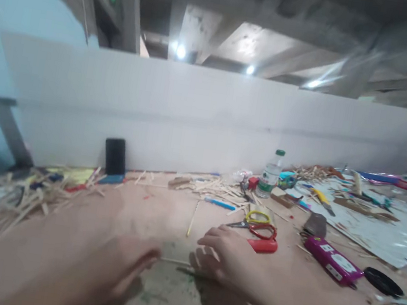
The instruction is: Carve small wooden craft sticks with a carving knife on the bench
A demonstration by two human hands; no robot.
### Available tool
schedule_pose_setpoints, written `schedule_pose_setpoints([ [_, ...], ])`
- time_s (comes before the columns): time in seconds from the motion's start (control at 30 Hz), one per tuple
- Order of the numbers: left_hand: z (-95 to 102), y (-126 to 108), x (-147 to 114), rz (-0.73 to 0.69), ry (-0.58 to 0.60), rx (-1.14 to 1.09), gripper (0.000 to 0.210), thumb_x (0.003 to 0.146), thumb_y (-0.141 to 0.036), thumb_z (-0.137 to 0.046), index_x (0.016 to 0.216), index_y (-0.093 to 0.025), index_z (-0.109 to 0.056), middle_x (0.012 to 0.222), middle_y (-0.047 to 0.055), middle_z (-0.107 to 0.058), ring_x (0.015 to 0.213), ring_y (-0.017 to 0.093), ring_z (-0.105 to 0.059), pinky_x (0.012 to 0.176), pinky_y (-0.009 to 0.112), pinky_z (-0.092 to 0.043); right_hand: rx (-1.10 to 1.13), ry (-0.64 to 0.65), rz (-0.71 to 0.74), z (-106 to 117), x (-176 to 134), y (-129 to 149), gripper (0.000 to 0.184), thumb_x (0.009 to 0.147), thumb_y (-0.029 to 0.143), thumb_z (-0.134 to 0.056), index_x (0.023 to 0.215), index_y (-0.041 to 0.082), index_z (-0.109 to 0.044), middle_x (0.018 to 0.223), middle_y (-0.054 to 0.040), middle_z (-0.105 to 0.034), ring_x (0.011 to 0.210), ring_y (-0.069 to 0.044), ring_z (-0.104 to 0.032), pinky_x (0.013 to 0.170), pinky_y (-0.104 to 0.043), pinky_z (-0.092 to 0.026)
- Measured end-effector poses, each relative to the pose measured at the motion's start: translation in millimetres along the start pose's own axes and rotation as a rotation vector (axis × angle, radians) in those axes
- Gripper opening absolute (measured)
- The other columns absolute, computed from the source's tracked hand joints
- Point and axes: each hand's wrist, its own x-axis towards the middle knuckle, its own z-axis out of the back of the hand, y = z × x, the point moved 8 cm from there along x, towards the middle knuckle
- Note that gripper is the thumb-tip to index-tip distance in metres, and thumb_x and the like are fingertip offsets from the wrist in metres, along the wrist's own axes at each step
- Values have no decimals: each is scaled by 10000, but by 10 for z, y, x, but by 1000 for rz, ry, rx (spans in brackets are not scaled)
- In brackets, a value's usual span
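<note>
A thin, pale wooden stick (174, 261) runs level between my two hands, low over the table. Its left end meets the pinched fingertips of my left hand (129, 261), which is blurred by motion. At the other end, the curled fingers of my right hand (220, 257) close on it, with the exact grip partly hidden. Just under the stick is a thin dark line, and I cannot tell whether it is a tool or a shadow. Scissors with red and yellow handles (258, 217) lie beyond my right hand, close to a red object (263, 245).
Loose sticks (205, 188) lie along the back, by a blue pen-like object (219, 204) and a water bottle (269, 175). A black phone-like slab (114, 156) leans on the white partition (193, 120). On the right are a purple box (333, 261), black lid (383, 282) and yellow cutter (322, 198).
</note>
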Motion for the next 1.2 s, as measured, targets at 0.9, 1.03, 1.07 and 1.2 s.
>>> schedule_pose_setpoints([
  [0.9, 125, 1270, -153, 531, -456, -452, 386, 1167, -489, -815, 1394, -179, -782, 1370, 105, -815, 1188, 275, -819, 1052, 504, -729, 358, 260, -165, -990, 1225, 530, 416, 1171, 451, -830, 1506, 213, -761, 1438, -114, -816, 1164, -284, -839, 1007, -510, -735],
  [1.03, 161, 1125, -157, 486, -472, -451, 380, 1164, -490, -817, 1387, -183, -790, 1409, 111, -811, 1255, 295, -809, 1099, 529, -717, 567, 275, -199, -890, 1112, 402, 411, 1173, 486, -824, 1468, 204, -774, 1397, -107, -823, 1133, -275, -839, 981, -498, -736],
  [1.07, 158, 1106, -159, 485, -465, -448, 380, 1165, -491, -816, 1384, -181, -790, 1402, 110, -812, 1251, 294, -810, 1096, 528, -718, 615, 278, -196, -885, 1087, 391, 402, 1172, 489, -825, 1449, 202, -781, 1392, -106, -824, 1136, -276, -838, 985, -499, -735],
  [1.2, 111, 1059, -153, 496, -397, -426, 373, 1167, -495, -813, 1360, -177, -793, 1349, 101, -821, 1187, 275, -820, 1053, 502, -728, 776, 273, -202, -909, 1005, 393, 404, 1169, 488, -829, 1451, 202, -782, 1411, -110, -820, 1160, -283, -835, 1000, -508, -731],
])
